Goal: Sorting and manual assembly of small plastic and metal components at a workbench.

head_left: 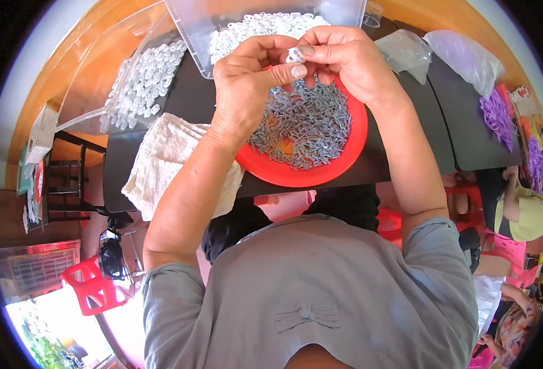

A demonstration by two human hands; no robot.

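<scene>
A small white plastic piece with holes (pixel 294 56) is pinched between both hands, above the far part of a red basin (pixel 296 179). My left hand (pixel 250 77) grips it from the left with thumb and fingertips. From the right, the thumb and fingers of my right hand (pixel 345 58) close on the same piece. In the basin lies a heap of small grey-blue metal screws or pins (pixel 305 123); their exact kind is too small to tell. Behind my hands, a clear plastic bin (pixel 194 43) holds many white oval plastic pieces (pixel 265 26).
More whitish plastic pieces (pixel 145 80) fill a clear tray (pixel 78 120) at the left. A cream cloth (pixel 161 154) lies beside the basin on the dark table (pixel 422 123). Plastic bags (pixel 465 58) and purple strips (pixel 498 120) are at the right. Other people sit on the right; a red stool (pixel 92 286) stands lower left.
</scene>
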